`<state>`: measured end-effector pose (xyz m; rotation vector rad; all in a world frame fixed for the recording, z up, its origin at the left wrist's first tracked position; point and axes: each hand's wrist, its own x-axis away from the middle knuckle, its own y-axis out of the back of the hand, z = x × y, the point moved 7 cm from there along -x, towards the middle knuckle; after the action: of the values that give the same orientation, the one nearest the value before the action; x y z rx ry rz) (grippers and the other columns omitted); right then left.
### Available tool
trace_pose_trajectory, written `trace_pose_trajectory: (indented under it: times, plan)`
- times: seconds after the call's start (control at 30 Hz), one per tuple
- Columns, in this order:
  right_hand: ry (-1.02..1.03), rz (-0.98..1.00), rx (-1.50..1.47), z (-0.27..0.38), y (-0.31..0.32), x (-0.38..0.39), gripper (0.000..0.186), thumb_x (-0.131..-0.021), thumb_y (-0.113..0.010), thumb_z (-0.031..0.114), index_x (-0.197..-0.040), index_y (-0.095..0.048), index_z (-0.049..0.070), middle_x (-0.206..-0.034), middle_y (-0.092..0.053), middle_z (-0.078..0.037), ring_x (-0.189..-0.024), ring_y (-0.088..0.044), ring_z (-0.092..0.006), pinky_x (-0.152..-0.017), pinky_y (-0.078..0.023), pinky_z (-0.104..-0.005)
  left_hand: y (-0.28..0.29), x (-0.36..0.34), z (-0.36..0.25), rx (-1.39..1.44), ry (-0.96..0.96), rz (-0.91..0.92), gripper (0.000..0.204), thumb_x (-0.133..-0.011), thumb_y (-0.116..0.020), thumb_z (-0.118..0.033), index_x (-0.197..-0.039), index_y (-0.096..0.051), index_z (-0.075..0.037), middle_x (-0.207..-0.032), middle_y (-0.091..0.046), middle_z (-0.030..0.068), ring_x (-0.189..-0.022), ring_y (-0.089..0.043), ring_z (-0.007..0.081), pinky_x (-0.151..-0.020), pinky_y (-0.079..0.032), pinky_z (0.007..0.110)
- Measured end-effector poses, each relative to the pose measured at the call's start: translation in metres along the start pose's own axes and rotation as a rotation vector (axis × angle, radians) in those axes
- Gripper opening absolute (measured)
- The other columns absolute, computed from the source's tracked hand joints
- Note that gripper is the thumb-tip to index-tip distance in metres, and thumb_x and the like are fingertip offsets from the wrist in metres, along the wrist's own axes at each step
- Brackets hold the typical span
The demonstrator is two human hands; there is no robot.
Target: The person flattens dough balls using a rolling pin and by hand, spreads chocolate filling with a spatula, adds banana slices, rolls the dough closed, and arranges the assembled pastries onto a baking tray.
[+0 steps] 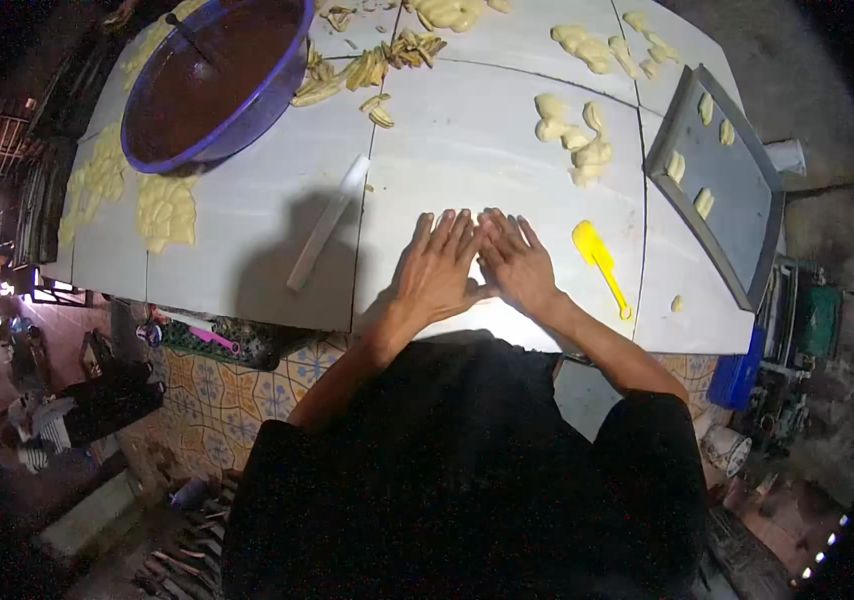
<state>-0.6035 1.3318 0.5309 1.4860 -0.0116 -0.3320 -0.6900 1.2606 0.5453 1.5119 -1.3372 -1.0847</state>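
Note:
My left hand (434, 268) and my right hand (521, 264) lie palm down, side by side, on the white tiled table (427, 150). Their fingers stretch forward and the index fingers nearly touch; anything under the palms is hidden. To the right of my right hand rests a yellow plastic spatula (599, 265). A pale straight stick, perhaps a rolling pin (330, 222), lies slantwise left of my left hand. Lumps of cream-coloured dough (587, 150) sit ahead on the right.
A purple basin (247, 135) of brown filling stands far left, with flattened dough (167, 212) beside it. Layered dough scraps (369, 68) lie near the basin. At the right edge a grey metal tray (737, 190) carries several small dough pieces. A blue crate (735, 372) stands below.

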Motion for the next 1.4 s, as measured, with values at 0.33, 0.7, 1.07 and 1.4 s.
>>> trace_pose_trajectory:
  times: [0.33,0.7,1.07,1.4]
  plan:
    - [-0.174,0.071,-0.139,-0.03,0.0,0.019,0.05,-0.097,-0.055,0.025,-0.141,-0.049,0.002,-0.149,-0.048,-0.016,-0.146,-0.032,-0.0359,-0.114,-0.032,-0.0562,0.031,0.056,0.099,0.217,0.798,-0.346,0.083,-0.092,-0.067,-0.036,-0.156,-0.027,-0.002,-0.151,-0.04,0.0269,-0.136,-0.043,0.0442,-0.115,-0.031,0.054]
    - [-0.16,-0.27,-0.355,-0.033,0.04,-0.008,0.026,-0.083,-0.071,0.007,-0.108,-0.068,0.002,-0.106,-0.067,-0.012,-0.097,-0.061,-0.0326,-0.081,-0.049,-0.0446,0.015,0.015,0.044,0.018,0.05,-0.347,0.039,-0.078,-0.062,0.003,-0.117,-0.065,-0.001,-0.119,-0.061,0.0136,-0.111,-0.059,0.0328,-0.096,-0.048,0.043]
    - [-0.118,-0.222,-0.384,-0.03,0.031,0.046,0.037,-0.08,-0.078,0.028,-0.11,-0.071,0.01,-0.111,-0.062,-0.01,-0.101,-0.059,-0.0296,-0.085,-0.046,-0.0439,0.012,0.047,0.029,0.12,0.179,-0.247,0.042,-0.085,-0.069,-0.01,-0.126,-0.062,-0.004,-0.128,-0.058,0.0163,-0.124,-0.052,0.0342,-0.107,-0.039,0.051]
    - [-0.483,-0.158,0.017,-0.09,0.018,-0.052,0.033,-0.102,-0.049,0.037,-0.13,-0.064,0.028,-0.139,-0.046,-0.014,-0.124,-0.042,-0.0341,-0.096,-0.035,-0.0558,0.021,-0.097,0.105,-0.268,0.489,-0.265,0.064,-0.104,-0.039,-0.041,-0.156,-0.027,-0.005,-0.164,-0.016,0.0231,-0.151,-0.007,0.0483,-0.106,-0.013,0.081]
